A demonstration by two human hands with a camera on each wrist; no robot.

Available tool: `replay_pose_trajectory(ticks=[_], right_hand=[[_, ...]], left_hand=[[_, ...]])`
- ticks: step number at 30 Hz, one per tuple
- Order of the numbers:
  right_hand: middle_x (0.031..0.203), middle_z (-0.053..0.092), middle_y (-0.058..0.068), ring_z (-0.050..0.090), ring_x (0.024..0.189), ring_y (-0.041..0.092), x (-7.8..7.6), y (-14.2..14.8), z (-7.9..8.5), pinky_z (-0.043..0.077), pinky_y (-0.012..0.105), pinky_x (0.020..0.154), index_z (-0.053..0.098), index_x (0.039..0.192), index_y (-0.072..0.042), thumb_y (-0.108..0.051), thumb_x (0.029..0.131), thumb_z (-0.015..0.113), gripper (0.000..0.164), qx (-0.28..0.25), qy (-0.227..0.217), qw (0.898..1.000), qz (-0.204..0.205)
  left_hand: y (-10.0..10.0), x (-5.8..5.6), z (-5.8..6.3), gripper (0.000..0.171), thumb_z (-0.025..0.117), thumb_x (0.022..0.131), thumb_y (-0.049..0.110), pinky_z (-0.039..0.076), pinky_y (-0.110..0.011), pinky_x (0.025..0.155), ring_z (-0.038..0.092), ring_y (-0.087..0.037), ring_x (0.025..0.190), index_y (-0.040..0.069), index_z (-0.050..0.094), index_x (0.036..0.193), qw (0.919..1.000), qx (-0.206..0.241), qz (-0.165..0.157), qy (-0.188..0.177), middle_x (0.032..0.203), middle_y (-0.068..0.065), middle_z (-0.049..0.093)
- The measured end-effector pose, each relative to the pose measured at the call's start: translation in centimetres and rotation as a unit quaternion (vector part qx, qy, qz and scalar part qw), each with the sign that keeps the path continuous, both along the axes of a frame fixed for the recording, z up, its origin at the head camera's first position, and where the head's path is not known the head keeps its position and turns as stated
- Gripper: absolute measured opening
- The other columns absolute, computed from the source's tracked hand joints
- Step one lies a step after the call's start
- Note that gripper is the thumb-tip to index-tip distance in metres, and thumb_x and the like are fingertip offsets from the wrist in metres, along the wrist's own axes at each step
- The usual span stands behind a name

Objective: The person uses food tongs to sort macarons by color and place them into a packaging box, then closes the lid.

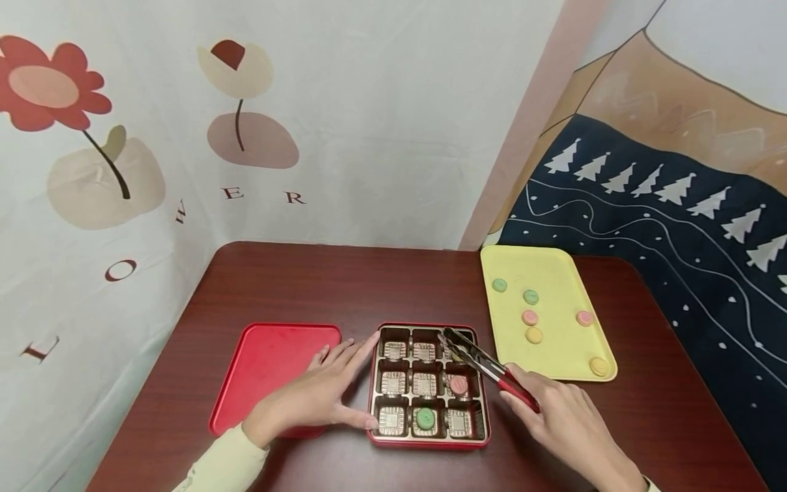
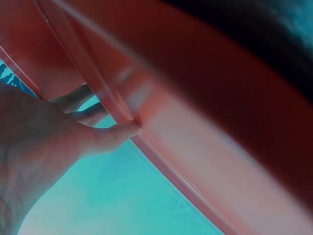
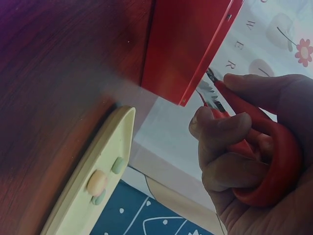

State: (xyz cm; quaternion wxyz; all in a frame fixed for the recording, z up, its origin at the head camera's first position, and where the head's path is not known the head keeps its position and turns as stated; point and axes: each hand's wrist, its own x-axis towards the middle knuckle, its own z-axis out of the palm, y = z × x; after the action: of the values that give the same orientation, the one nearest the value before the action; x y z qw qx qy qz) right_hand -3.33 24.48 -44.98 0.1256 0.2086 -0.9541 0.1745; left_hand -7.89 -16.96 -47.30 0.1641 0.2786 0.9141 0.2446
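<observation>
A red tin (image 1: 430, 445) with a divided tray of several square compartments sits at the table's front. My left hand (image 1: 313, 400) touches its left side with thumb and index finger, fingers straight and spread. Tongs (image 3: 279, 161) with red scissor-like handles are gripped in my right hand (image 1: 568, 420), fingers through the loops. Their metal tips reach into the back right compartment, where a partly hidden yellowish-green piece shows; whether they pinch it I cannot tell. A pink round piece (image 1: 458, 385) lies in the middle right compartment, a green round piece (image 1: 425, 418) in the front middle one.
Left of the tin lies a red lid (image 1: 277, 362), partly under my left hand and forearm. At the back right, a yellow tray (image 1: 553, 266) bears several small green, pink and yellow round pieces. Printed cloths (image 1: 381, 137) hang behind the brown table (image 1: 295, 287).
</observation>
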Motion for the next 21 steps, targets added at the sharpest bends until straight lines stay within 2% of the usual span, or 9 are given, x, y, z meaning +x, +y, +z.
replay_pose_trajectory(ticks=[10,16,21], right_hand=[[0.110,0.081,0.005,0.075,0.079,0.020,0.4,0.6,-0.5,0.059,0.043,0.063,0.079,0.132,-0.011,-0.029,0.083,0.096,0.056,0.000,0.005,1.000,-0.020],[0.113,0.081,0.013,0.074,0.078,0.026,1.0,2.1,-1.0,0.057,0.049,0.061,0.077,0.134,-0.004,-0.026,0.080,0.097,0.062,-0.030,0.015,0.997,-0.063],[0.100,0.078,0.020,0.065,0.067,0.029,1.3,4.3,-1.0,0.050,0.051,0.056,0.075,0.134,-0.003,-0.027,0.081,0.096,0.062,-0.031,-0.009,0.992,-0.119]], left_hand=[[0.0,0.0,0.1,0.135,0.082,0.081,0.079,0.018,-0.080,0.120,0.027,-0.049,0.160,0.029,0.002,0.178,1.0000,0.001,0.003,-0.005,0.174,-0.015,0.034],[0.1,0.0,0.1,0.135,0.081,0.082,0.078,0.016,-0.080,0.121,0.024,-0.049,0.160,0.029,0.001,0.178,1.0000,-0.001,0.000,-0.006,0.177,-0.013,0.029],[0.1,0.0,0.1,0.134,0.081,0.082,0.078,0.015,-0.079,0.122,0.024,-0.048,0.161,0.029,0.001,0.178,1.0000,-0.004,0.001,-0.008,0.177,-0.012,0.029]])
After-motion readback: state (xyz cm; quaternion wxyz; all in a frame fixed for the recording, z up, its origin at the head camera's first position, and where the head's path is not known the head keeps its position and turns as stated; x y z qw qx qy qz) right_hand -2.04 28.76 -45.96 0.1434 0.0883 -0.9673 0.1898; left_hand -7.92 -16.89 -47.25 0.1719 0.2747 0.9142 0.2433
